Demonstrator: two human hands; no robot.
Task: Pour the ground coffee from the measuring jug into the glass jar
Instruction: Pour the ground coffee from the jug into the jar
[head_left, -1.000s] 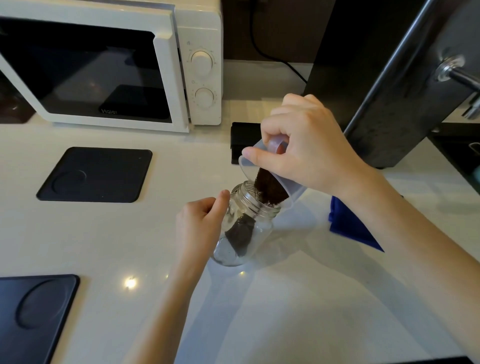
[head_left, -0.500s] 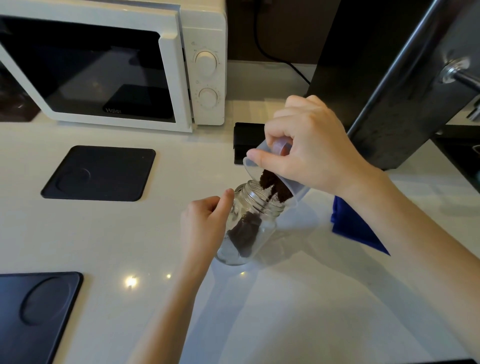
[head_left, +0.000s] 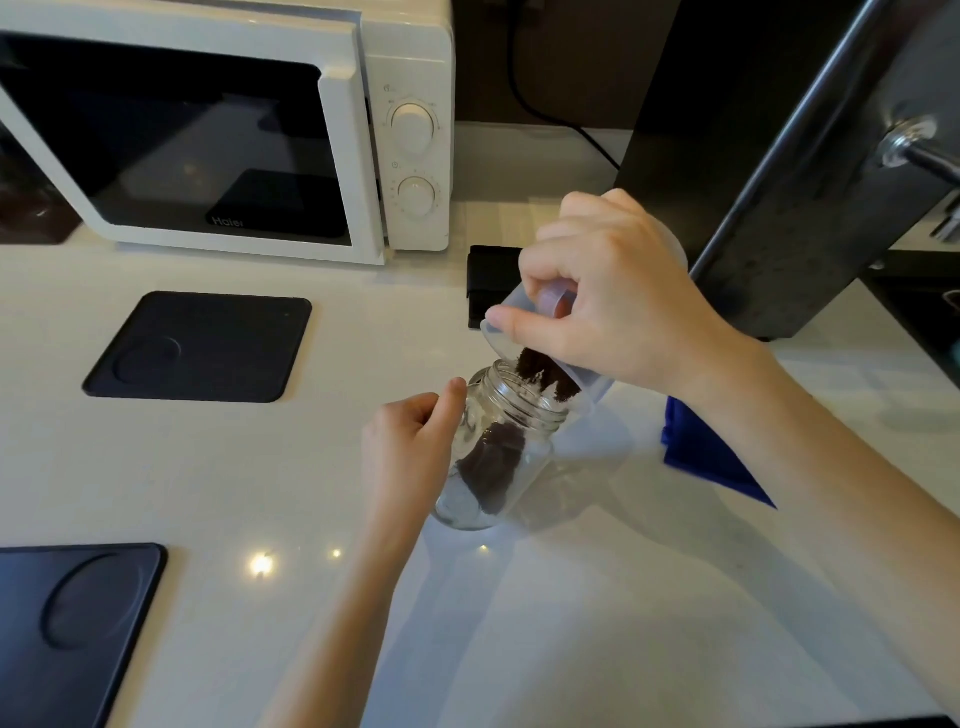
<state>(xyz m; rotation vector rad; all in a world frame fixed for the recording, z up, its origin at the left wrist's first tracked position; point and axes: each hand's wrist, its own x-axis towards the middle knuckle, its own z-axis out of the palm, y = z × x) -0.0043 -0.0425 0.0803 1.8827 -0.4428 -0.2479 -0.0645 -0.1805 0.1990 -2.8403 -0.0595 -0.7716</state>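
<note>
A clear glass jar (head_left: 470, 501) stands tilted on the white counter (head_left: 571, 597), its open mouth leaning up and to the right. My left hand (head_left: 410, 452) grips the jar's left side. My right hand (head_left: 613, 296) holds a translucent plastic measuring jug (head_left: 501, 338) tipped steeply over the jar's mouth. Dark ground coffee (head_left: 540, 376) lies at the jug's lip, right at the jar's rim. A heap of ground coffee (head_left: 493, 467) rests inside the jar along its lower wall.
A white microwave (head_left: 410, 52) stands at the back left. Two black mats lie on the counter, one (head_left: 200, 345) left of the jar, one (head_left: 72, 623) at the near left edge. A blue cloth (head_left: 711, 462) lies right of the jar. A small black box (head_left: 491, 283) sits behind the jug. A dark machine (head_left: 779, 156) rises at the back right.
Less coffee remains in the jug and the heap in the jar has grown. Both hands have held their grip, almost unmoved.
</note>
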